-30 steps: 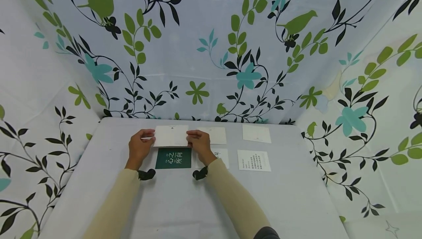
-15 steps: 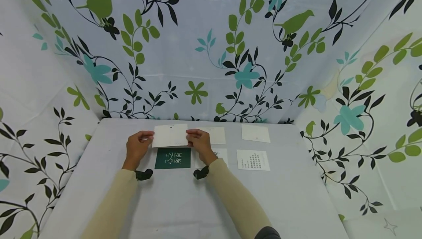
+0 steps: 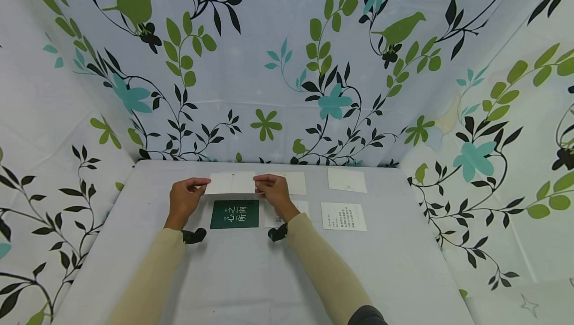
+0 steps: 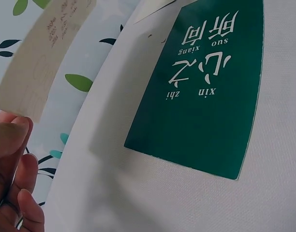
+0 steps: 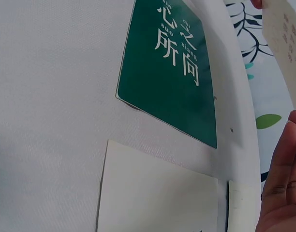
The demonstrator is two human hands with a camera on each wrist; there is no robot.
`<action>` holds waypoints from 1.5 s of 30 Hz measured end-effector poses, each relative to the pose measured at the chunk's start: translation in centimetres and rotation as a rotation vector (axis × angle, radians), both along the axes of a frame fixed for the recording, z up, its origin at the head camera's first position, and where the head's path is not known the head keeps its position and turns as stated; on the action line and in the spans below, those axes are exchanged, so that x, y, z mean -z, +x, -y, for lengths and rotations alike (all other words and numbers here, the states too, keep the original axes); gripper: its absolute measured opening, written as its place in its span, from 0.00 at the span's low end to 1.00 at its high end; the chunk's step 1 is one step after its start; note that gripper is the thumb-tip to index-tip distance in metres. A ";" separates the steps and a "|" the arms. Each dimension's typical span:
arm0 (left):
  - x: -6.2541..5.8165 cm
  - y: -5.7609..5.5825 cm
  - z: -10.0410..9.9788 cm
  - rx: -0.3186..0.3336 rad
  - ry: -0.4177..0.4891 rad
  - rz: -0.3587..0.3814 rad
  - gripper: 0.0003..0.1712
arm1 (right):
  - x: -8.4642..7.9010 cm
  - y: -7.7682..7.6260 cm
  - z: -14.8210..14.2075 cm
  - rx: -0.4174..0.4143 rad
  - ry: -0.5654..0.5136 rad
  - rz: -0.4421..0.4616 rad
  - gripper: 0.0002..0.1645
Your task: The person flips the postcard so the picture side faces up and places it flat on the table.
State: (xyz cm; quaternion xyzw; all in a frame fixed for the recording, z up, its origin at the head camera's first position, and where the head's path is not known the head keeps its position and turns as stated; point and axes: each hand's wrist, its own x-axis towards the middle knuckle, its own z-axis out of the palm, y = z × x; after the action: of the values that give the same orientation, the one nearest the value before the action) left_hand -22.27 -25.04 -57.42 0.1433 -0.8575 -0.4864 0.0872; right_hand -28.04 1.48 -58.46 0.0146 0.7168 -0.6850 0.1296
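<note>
Both hands hold one white card [image 3: 230, 183] above the back of the table. My left hand [image 3: 185, 200] pinches its left edge between thumb and fingers, and my right hand [image 3: 274, 194] pinches the right edge. Faint reddish-brown writing covers the card's other face [image 4: 41, 58], seen in the left wrist view. Just in front of it, a dark green card [image 3: 234, 214] with white Chinese characters and pinyin lies flat. Beside that lies a white card [image 5: 157, 193], partly covered by my right hand in the head view.
A white card [image 3: 293, 183] lies behind my right hand. Farther right are a blank-looking card [image 3: 347, 180] at the back and a card with printed text [image 3: 344, 217] in front of it. The pale table [image 3: 278, 280] meets a leaf-and-bird patterned cloth [image 3: 202, 81] behind.
The held white card has tilted at first toward the head camera, then flatter, and now sits slightly higher, with a gap showing above the green card. Both hands keep their pinch.
</note>
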 end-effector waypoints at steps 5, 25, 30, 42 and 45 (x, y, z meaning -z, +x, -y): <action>-0.2 -0.2 0.0 -0.011 -0.012 -0.026 0.12 | 0.2 -0.3 -0.3 -0.013 0.009 -0.038 0.07; -0.7 -1.0 -0.8 -0.047 0.042 0.017 0.13 | -0.3 -0.3 0.2 0.000 0.083 -0.070 0.05; -0.5 -1.1 -0.9 -0.062 0.058 0.011 0.14 | -0.2 -0.2 0.4 0.023 0.092 -0.064 0.05; -0.4 -1.1 -1.6 -0.096 0.074 0.023 0.15 | 0.3 -0.1 1.1 0.144 0.124 -0.057 0.05; -0.3 -1.1 -1.7 -0.087 0.065 0.028 0.16 | 0.1 0.1 1.2 0.169 0.150 -0.057 0.07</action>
State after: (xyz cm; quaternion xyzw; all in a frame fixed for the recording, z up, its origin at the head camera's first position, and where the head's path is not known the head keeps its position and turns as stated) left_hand -23.32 -23.32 -57.10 0.1898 -0.8354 -0.5076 0.0915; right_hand -27.99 0.26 -58.56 0.0651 0.7655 -0.6382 0.0496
